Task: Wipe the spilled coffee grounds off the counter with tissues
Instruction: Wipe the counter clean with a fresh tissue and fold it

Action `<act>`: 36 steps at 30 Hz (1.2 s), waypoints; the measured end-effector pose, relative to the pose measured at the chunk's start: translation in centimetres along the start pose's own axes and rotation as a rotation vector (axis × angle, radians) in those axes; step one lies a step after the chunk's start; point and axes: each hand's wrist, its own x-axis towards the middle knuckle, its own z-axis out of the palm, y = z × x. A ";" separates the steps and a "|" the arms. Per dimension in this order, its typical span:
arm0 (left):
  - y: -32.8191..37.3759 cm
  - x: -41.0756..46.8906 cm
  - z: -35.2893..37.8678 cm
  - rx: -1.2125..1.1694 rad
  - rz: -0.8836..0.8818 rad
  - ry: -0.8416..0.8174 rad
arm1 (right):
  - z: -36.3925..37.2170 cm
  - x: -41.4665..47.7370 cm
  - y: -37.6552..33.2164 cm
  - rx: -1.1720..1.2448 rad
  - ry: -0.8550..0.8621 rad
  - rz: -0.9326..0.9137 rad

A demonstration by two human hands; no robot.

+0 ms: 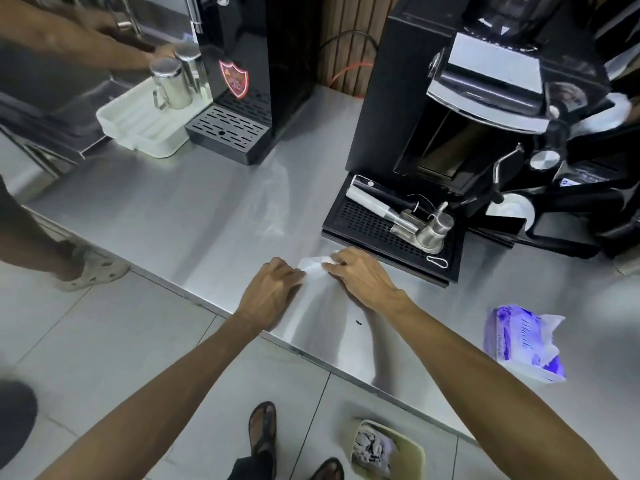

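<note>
Tissue [313,265] lay on the counter [194,216]; I watched the left hand [273,289] pinch its left edge; the right hand [360,277] pinched its right. 1 dark speck [358,322] sat nearby.

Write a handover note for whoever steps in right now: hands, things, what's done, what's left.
Left hand: grips the left edge of a white tissue lying on the counter.
Right hand: fingers curled on the tissue's right edge, just in front of the grinder's drip tray.
Tissue pack: on the counter to the right, open, a sheet sticking out.
Bin: on the floor below, holding crumpled tissues.
Done: most of the counter looks clean.
Left: a dark speck of grounds lies near the right wrist. Wipe it up, then bin the tissue.
</note>
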 end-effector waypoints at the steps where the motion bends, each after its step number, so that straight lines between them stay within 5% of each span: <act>1: 0.2 -0.5 0.2 0.012 0.019 -0.010 | 0.0 -0.2 -0.1 0.000 0.002 -0.009; 5: 1.8 -2.7 0.2 0.076 0.076 -0.045 | -0.3 -1.2 -0.3 -0.010 0.025 -0.057; 15: 12.1 -5.1 1.1 0.062 -0.098 -0.042 | -1.5 -8.2 1.7 0.022 0.041 -0.110; 25: 7.7 -5.0 -2.7 0.109 -0.414 0.041 | -1.5 -3.2 -3.3 0.150 0.042 0.002; 36: 3.9 -5.7 -1.9 0.368 -0.248 -0.106 | 0.8 1.2 -5.5 0.150 -0.013 -0.116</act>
